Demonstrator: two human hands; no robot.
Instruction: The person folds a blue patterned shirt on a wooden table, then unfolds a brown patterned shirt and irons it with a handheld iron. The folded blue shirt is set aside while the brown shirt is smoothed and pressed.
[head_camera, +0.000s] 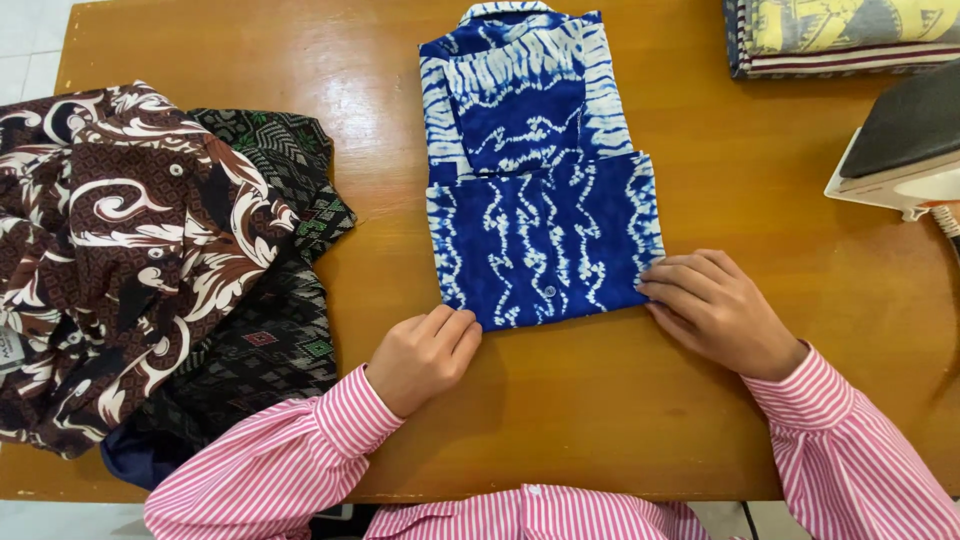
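Note:
A blue and white patterned shirt lies folded on the wooden table, its lower part doubled up over the rest. My left hand rests at the fold's near left corner, fingers curled onto the cloth edge. My right hand pinches the near right corner of the same fold. Both arms wear pink and white striped sleeves.
A heap of brown, white and black patterned clothes covers the table's left side. A stack of folded fabrics sits at the far right corner. An iron stands at the right edge with its cord trailing off.

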